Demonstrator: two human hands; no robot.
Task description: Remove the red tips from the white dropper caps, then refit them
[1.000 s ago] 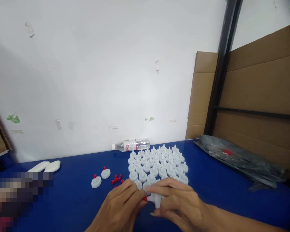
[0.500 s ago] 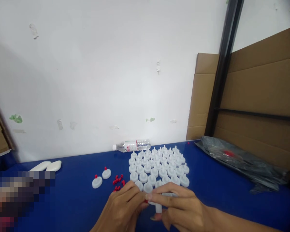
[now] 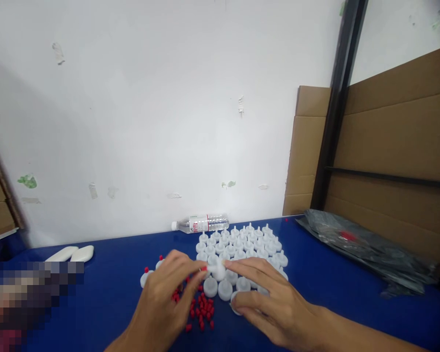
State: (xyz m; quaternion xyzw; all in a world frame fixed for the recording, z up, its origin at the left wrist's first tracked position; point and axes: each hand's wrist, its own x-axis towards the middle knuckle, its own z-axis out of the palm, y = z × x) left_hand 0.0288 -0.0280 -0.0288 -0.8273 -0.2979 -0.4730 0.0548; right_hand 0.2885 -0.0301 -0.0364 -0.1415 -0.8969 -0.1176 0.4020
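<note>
My left hand (image 3: pixel 168 293) pinches a small red cap (image 3: pixel 204 268) between thumb and fingertips. The red cap is at the narrow tip of a white nozzle lid (image 3: pixel 219 270), which lies tilted with its spout towards the left. My right hand (image 3: pixel 267 298) has its fingertips on the broad side of this lid; its thumb is low, near another white lid (image 3: pixel 236 304). Many white nozzle lids (image 3: pixel 225 289) stand in rows behind and below the hands, spouts up. Loose red caps (image 3: pixel 203 310) lie in a pile between the hands.
White lids with red caps (image 3: pixel 145 277) stand left of my left hand. A clear bottle (image 3: pixel 201 224) lies by the wall. Two white oblong objects (image 3: pixel 82 253) rest at the left. Grey plastic bags (image 3: pixel 363 254) lie at the right, beside cardboard (image 3: pixel 396 137) and a dark post.
Both hands have moved up, the left one also leftwards, uncovering the pile of red caps and the front lids. The held lid now points its spout left at the red cap.
</note>
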